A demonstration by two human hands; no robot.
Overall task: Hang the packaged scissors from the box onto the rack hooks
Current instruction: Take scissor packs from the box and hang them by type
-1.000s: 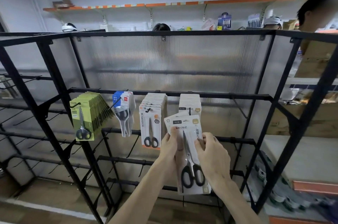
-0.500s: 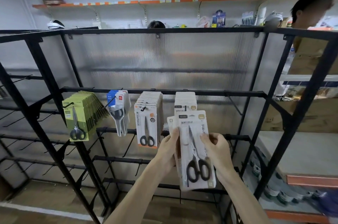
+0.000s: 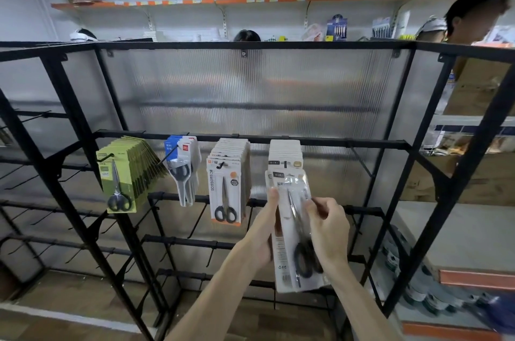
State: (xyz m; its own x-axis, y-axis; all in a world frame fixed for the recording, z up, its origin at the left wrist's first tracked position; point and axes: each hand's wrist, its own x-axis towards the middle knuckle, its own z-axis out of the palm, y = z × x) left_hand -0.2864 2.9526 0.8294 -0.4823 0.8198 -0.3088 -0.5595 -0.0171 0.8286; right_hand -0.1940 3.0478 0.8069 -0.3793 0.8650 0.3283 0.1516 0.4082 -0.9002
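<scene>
Here both hands held one white scissors package (image 3: 289,232) upright in front of the black rack (image 3: 306,142). The left hand (image 3: 264,232) gripped its left edge, and the right hand (image 3: 327,229) pinched its right side. Its top reached just below the white packages (image 3: 284,152) hanging on a hook.

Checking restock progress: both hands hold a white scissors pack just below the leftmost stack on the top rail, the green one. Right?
Not quite. The head view shows both hands, left and right, holding the white scissors pack below the rightmost stack, the white one.
</scene>
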